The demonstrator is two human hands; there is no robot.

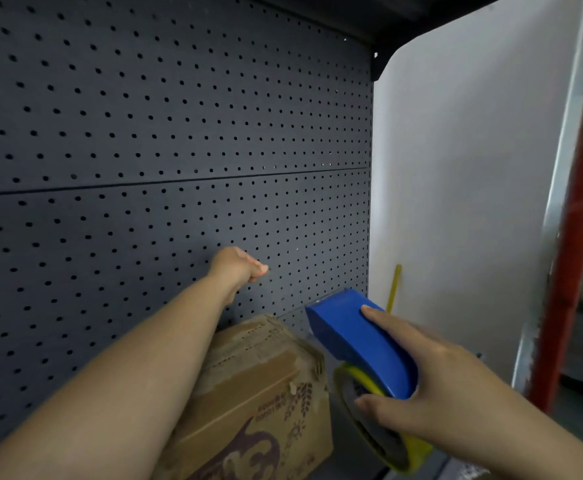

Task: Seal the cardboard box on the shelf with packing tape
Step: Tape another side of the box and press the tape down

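Note:
A brown cardboard box [262, 393] with dark purple print stands on the shelf at the bottom middle, its flaps closed. My left hand [238, 266] is raised above and behind the box, near the pegboard, fingers curled shut with nothing visible in them; its forearm crosses the box's left side. My right hand [418, 372] grips a blue tape dispenser [356, 337] with a yellow-rimmed roll [362, 407], held just right of the box. Whether a strip of tape runs between the hands cannot be made out.
A dark grey pegboard [165, 133] forms the shelf's back wall. A white side panel [463, 188] closes the right, with a yellow stick [394, 285] leaning in the corner. A red upright post [581, 209] stands further right.

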